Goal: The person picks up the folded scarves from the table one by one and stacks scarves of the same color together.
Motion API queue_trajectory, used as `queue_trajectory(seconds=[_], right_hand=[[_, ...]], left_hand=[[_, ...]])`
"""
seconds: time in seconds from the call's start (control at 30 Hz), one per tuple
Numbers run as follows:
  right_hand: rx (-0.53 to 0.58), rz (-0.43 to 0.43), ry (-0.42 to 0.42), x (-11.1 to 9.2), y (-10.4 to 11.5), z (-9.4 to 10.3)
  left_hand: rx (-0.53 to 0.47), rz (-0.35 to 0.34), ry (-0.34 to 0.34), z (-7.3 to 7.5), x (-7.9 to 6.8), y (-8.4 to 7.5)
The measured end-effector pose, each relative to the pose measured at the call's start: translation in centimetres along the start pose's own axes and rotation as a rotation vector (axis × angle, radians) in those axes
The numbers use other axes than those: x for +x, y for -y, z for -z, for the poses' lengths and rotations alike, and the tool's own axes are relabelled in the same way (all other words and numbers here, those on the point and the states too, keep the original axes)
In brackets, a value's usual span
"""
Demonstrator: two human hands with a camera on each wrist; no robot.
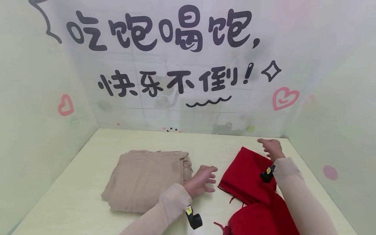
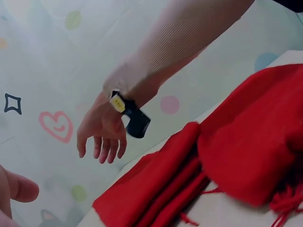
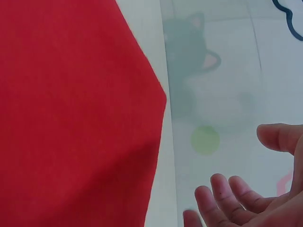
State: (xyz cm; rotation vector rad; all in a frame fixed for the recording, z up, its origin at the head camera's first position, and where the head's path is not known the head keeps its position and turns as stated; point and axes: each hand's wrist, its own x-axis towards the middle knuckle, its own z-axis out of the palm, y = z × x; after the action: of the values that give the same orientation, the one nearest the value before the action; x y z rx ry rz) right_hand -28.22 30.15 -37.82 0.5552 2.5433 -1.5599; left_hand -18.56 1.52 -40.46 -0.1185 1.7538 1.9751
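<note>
Fingers (image 3: pixel 222 189) apart and holding nothing, the left hand (image 1: pixel 202 180) is left of the red fringed scarf (image 1: pixel 243 173), the right hand (image 1: pixel 272 149) near its far corner, both forearms slanting inward. Partly folded on the tabletop (image 1: pixel 76 176), right of the folded beige cloth, (image 1: pixel 148 181) the scarf should handle light, soft and floppy, best pinched through all layers along its folded edges.

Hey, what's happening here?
A person is at a table with folded beige fabric on one side and red fabric on the other. Neither hand holds anything: the left hand appears between the two fabrics, and the right hand is by the red fabric's far end. More red fabric lies nearer the person.
</note>
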Motion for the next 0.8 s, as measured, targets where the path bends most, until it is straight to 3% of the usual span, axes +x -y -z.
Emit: queue_trajectory(seconds=[0.33, 0.5, 0.63, 0.8], right_hand=[[-0.117, 0.052, -0.014, 1.1, -2.0, 2.9], [-0.229, 0.085, -0.032, 1.4, -2.5, 2.6], [-0.278, 0.064, -0.046, 1.1, -2.3, 2.0], [-0.404, 0.076, 0.024, 1.1, -2.4, 1.8]], left_hand=[[-0.057, 0.064, 0.05, -3.3, 0.1, 2.4], [-0.096, 0.09, 0.032, -4.2, 0.0, 3.4], [-0.136, 0.097, -0.001, -4.9, -0.1, 3.7], [-0.242, 0.099, -0.024, -5.6, 0.2, 4.3]])
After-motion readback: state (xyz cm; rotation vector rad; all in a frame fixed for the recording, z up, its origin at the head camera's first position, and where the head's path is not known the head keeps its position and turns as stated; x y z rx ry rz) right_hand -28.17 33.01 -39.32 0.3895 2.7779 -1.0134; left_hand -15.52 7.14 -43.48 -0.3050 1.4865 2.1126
